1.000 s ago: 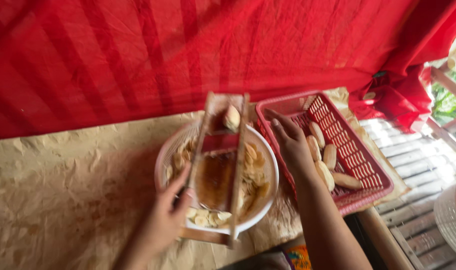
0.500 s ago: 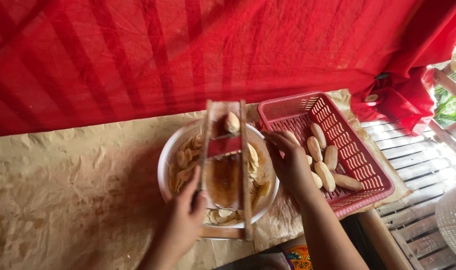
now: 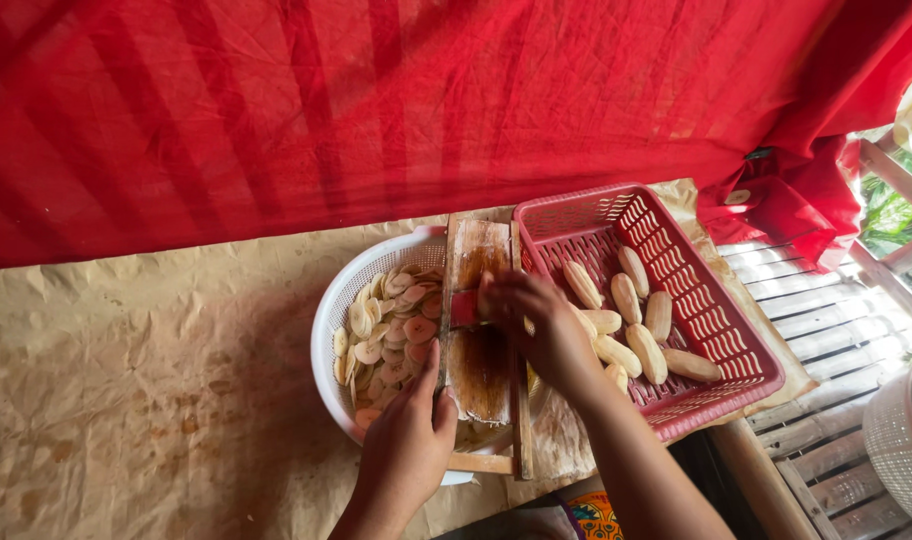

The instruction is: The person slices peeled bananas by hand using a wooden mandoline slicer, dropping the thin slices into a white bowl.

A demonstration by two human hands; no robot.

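A wooden slicer board [image 3: 481,345] lies across a white basket [image 3: 351,295] full of thin banana slices [image 3: 391,325]. My left hand [image 3: 408,440] grips the board's near left edge and steadies it. My right hand [image 3: 536,325] presses down on the board at its red blade strip, fingers closed over a piece of peeled banana that is mostly hidden under them. To the right, a red plastic basket [image 3: 696,245] holds several whole peeled bananas [image 3: 626,300].
The table is covered with crumpled brown paper [image 3: 146,390]. A red cloth [image 3: 376,110] hangs behind it. Slatted wooden flooring [image 3: 816,420] shows at the right, with a white woven basket [image 3: 901,440] at the frame's edge.
The slicer board has been lowered from a raised tilt to lie flat across the white basket. My right hand moved from the red basket onto the board.
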